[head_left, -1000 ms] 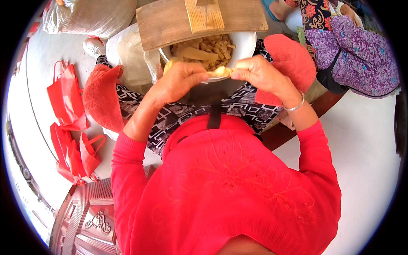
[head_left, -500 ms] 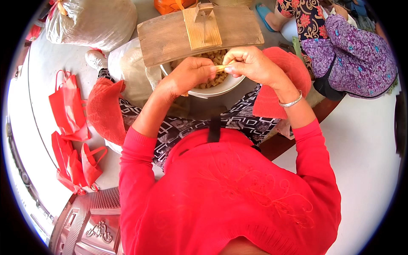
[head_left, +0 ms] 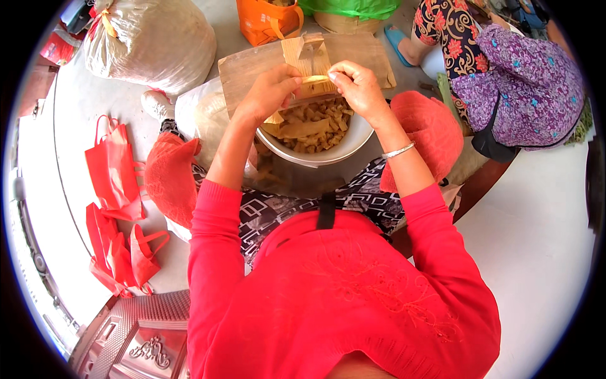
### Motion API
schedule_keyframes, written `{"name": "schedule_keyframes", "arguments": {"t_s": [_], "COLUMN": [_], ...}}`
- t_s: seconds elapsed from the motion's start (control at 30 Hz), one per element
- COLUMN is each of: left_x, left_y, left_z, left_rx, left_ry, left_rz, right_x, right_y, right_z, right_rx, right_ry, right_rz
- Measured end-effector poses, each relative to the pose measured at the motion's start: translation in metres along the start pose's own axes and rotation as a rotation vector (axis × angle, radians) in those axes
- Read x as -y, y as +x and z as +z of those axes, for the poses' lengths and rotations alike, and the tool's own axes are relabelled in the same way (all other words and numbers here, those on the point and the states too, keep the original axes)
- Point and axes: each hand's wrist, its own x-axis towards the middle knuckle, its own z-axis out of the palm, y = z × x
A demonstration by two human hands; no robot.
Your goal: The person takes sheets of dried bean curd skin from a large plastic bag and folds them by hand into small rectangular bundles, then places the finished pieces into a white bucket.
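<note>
A pale yellow strip [head_left: 315,79] is stretched between my two hands, its exact kind unclear. The fingers of my left hand [head_left: 271,95] pinch one end, and those of my right hand [head_left: 358,88] are closed on the other. Just behind it lies a wooden board [head_left: 369,60] with a lighter wood block [head_left: 325,60] on it; a thin upright piece stands on that block. Below the hands sits a white bowl [head_left: 361,136] holding many yellow-brown cut pieces [head_left: 309,129]. The board covers the bowl's far side.
At far left stands a large tied plastic sack [head_left: 151,47]. Red bags [head_left: 113,170] lie on the floor at left. Behind the board are an orange bag [head_left: 255,22] and a green bag [head_left: 353,7]. Another person in a purple patterned top [head_left: 530,95] is at right.
Both hands have moved forward from over the bowl to the board's block, with the strip between them. More of the bowl's contents shows. The view has shifted a little.
</note>
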Motion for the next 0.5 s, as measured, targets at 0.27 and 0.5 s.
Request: {"name": "schedule_keyframes", "arguments": {"t_s": [0.27, 0.5], "left_x": [0.025, 0.035], "left_y": [0.025, -0.006], "left_z": [0.008, 0.014], "left_rx": [-0.243, -0.478], "left_ry": [0.424, 0.512], "left_rz": [0.050, 0.093], "right_x": [-0.012, -0.003], "right_y": [0.000, -0.024], "right_z": [0.013, 0.004], "right_rx": [-0.062, -0.169], "right_ry": [-0.212, -0.521], "right_rz": [-0.064, -0.357]}}
